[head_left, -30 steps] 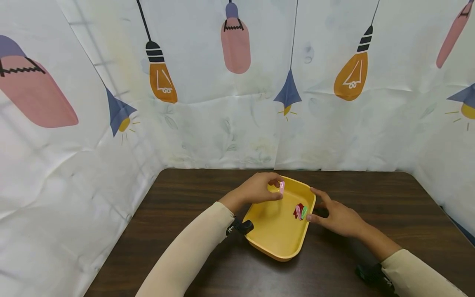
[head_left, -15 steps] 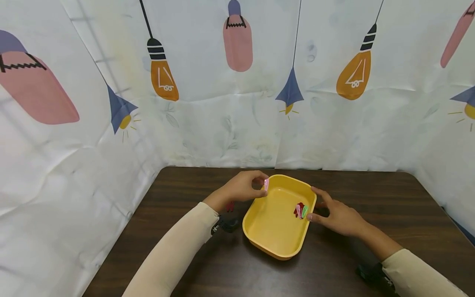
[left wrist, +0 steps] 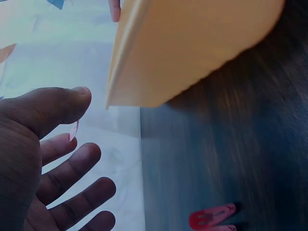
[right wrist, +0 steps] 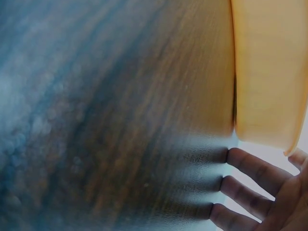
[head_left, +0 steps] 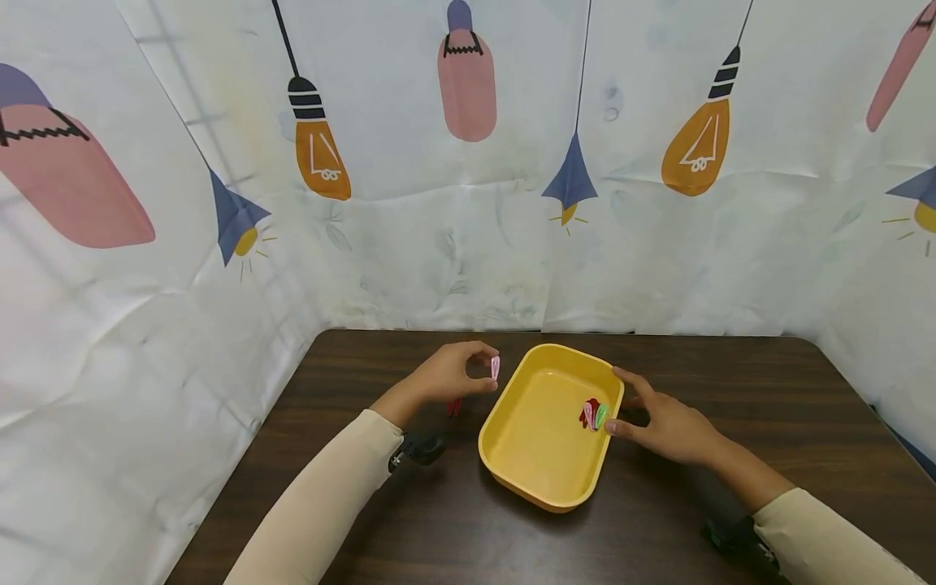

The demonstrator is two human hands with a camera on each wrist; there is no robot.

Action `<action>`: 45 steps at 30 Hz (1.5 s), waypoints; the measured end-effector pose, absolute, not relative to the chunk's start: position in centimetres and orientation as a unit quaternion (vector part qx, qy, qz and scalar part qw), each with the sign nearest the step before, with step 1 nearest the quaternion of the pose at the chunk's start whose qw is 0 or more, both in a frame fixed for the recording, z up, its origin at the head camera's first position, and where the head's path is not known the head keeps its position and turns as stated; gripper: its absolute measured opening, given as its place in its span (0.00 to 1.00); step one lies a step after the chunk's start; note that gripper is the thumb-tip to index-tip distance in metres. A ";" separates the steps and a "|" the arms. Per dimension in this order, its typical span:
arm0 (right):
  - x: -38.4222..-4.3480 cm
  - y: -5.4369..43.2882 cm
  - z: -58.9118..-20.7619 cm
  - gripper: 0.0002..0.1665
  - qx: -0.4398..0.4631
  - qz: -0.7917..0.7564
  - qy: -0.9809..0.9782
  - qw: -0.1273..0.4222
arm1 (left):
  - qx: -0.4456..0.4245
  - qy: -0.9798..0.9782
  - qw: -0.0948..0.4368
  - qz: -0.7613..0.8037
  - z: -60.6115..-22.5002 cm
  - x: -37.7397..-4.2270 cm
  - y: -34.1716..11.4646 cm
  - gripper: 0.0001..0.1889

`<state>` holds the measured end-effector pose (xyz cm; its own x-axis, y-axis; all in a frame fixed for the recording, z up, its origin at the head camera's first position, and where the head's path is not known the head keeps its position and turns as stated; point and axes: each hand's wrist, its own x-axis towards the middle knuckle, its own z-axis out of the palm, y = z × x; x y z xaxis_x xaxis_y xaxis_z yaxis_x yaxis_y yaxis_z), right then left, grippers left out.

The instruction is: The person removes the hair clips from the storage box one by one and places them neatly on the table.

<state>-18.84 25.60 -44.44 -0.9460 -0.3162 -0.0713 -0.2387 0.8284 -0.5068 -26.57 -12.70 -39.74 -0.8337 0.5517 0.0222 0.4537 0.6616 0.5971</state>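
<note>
My left hand [head_left: 449, 374] pinches a pink hair clip [head_left: 495, 368] between thumb and index finger, above the table to the left of a yellow tray [head_left: 504, 406]. In the left wrist view the clip's edge [left wrist: 74, 130] shows between the thumb and index fingertip; the other fingers are spread. On the table below that hand lie red hair clips [head_left: 454, 407], partly covered in the head view. My right hand [head_left: 669, 426] touches the tray's right rim with thumb and index finger; its other fingers extend beside the tray wall [right wrist: 269, 72], tips at the table. Inside the tray is a small cluster of red, pink and green clips [head_left: 593, 414].
The dark wooden table [head_left: 746, 390] runs back to a white printed curtain [head_left: 439, 244] along its far edge. Another stretch of curtain [head_left: 95, 390] borders the left side.
My left hand has moved left, from above the tray to outside its left rim, still pinching the pink hair clip. Red clips on the table have come into sight. The right hand stays at the rim.
</note>
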 end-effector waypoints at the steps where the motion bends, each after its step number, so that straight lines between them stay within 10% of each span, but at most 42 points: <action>1: -18.8 25.6 -44.4 0.58 -0.146 -0.254 0.953 0.076 | 0.275 0.908 0.083 0.305 -39.9 -26.5 -12.9 0.27; 45: -19.0 25.8 -44.5 0.58 -0.148 -0.251 0.954 0.073 | 0.252 0.928 0.042 0.272 -44.0 -24.9 -19.1 0.25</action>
